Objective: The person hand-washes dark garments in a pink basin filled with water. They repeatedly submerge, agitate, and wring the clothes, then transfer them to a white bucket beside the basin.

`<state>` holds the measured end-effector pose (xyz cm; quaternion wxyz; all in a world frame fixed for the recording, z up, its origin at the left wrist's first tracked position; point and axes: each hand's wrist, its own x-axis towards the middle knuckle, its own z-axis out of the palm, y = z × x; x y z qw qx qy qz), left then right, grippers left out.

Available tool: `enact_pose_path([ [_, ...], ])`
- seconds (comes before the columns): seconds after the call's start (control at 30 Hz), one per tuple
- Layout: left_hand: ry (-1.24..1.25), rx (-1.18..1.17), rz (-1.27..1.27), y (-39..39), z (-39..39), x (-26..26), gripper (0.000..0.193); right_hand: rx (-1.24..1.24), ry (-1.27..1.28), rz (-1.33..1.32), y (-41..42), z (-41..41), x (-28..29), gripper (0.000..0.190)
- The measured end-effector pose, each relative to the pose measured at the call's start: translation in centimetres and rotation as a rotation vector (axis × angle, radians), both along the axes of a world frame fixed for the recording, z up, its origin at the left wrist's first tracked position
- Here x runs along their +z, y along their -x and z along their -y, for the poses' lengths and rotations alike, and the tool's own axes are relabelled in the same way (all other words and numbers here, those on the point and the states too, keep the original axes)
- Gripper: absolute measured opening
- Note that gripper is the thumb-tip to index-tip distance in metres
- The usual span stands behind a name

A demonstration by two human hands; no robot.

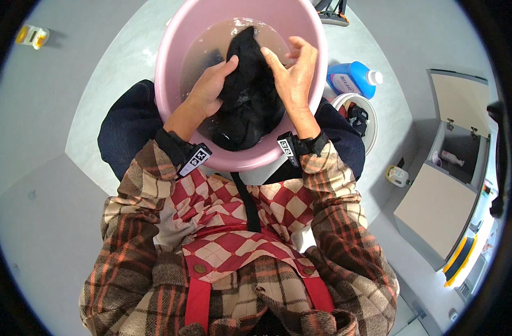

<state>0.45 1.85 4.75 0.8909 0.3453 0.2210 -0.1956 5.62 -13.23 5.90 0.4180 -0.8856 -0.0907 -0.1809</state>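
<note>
A pink plastic basin [240,161] stands between my knees with cloudy water in it. Wet black cloth [247,101] is bunched in the basin, its top end rising to a point. On the cloth's left side, my left hand [212,84] grips a fold between thumb and fingers. My right hand [296,71] is at the cloth's upper right, fingers spread and slightly blurred, with no cloth plainly held. A dark patch shows under the water left of the cloth.
To the right of the basin are a blue detergent bottle [352,79] and a white bucket [374,126] holding dark and red cloth. Farther right are a white jug [397,176] and a cabinet [436,206] with one door raised. A small container [32,37] sits at upper left.
</note>
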Motion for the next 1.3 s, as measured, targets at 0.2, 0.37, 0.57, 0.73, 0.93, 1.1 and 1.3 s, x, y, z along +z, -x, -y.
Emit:
enact_pose_path([
  [0.2,-0.247,-0.140,0.098,0.7,0.4,-0.9,0.037,0.405,-0.530,-0.770,0.6,0.0,-1.3,0.039],
  [0.37,-0.941,0.051,0.210,0.3,-0.9,-1.3,0.039,0.421,-0.357,-0.721,-0.1,1.1,-1.4,0.023],
  [0.57,-0.615,0.458,0.277,0.3,-3.8,-1.8,0.033,-0.042,-0.638,-0.580,-1.6,4.0,-1.2,0.019],
  [0.73,-0.528,0.429,0.273,0.6,-3.9,-1.9,0.028,0.101,-0.756,-0.566,-2.1,5.0,-2.5,0.019],
  [0.93,-0.381,0.167,0.323,0.7,-3.7,-2.2,0.039,0.163,-0.971,-0.600,-1.9,4.1,-1.7,0.026],
  [1.1,-0.171,0.161,0.244,0.8,-4.5,-2.3,0.034,0.521,-0.302,-0.693,-0.4,3.5,-2.3,0.038],
  [1.3,-0.512,0.299,0.311,0.6,-4.1,-3.5,0.026,0.369,-0.583,-0.962,0.5,1.3,-1.4,0.030],
])
